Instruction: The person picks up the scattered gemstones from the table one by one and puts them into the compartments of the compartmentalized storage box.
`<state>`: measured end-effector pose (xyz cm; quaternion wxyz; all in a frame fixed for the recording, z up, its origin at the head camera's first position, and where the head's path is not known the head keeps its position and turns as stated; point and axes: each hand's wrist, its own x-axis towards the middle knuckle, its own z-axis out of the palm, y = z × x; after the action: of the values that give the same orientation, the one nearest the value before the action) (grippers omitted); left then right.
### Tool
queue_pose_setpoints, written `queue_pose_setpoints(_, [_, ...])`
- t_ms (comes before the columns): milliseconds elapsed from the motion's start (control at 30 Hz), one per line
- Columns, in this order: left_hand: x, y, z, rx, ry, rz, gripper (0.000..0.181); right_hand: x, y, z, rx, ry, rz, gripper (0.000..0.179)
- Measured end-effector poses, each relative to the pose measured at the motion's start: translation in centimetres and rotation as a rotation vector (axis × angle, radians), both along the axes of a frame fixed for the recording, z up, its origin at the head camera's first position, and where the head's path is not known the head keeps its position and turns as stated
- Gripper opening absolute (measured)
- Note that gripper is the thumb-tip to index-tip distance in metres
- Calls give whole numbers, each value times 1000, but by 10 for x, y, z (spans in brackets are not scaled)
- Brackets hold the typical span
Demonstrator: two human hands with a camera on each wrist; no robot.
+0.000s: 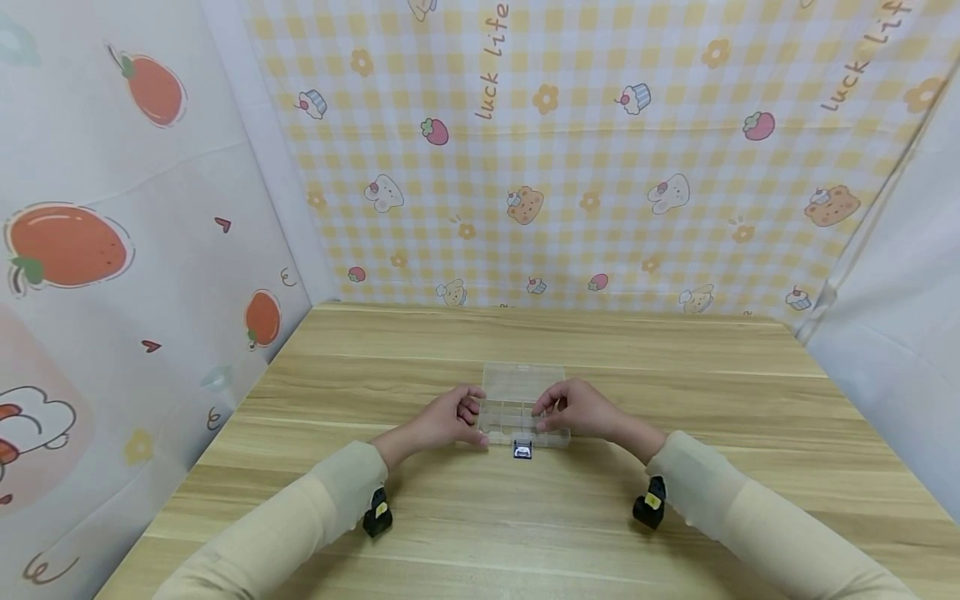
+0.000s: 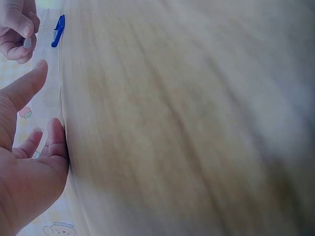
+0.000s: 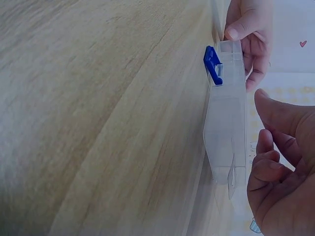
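Observation:
A clear plastic compartment box [image 1: 512, 414] lies on the table with its lid [image 1: 522, 382] raised at the back. A blue latch [image 3: 213, 66] hangs on its front side. My left hand [image 1: 450, 417] spans the box's left end, thumb at the front corner and index finger toward the back. Over the right-hand compartments is my right hand [image 1: 581, 410], its thumb and fingertips close to the dividers. In the right wrist view a gap shows between the right thumb [image 3: 266, 105] and the bent fingers [image 3: 268, 162], with nothing visible between them.
The box stands in the middle of a wood-grain table [image 1: 420, 342]. Behind it hangs a yellow checked cloth [image 1: 585, 167], with a fruit-print sheet [image 1: 172, 225] on the left. A black wrist camera [image 1: 377, 512] is below the left sleeve, another [image 1: 649, 504] below the right.

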<state>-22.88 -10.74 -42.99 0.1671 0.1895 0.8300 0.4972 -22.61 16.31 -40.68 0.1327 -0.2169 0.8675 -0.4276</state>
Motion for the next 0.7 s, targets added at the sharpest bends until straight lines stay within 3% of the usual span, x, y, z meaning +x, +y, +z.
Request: queue_pose_setpoints(700, [-1,-3,-4,3,36,-18,69,0,0,-2,8,14,1,15])
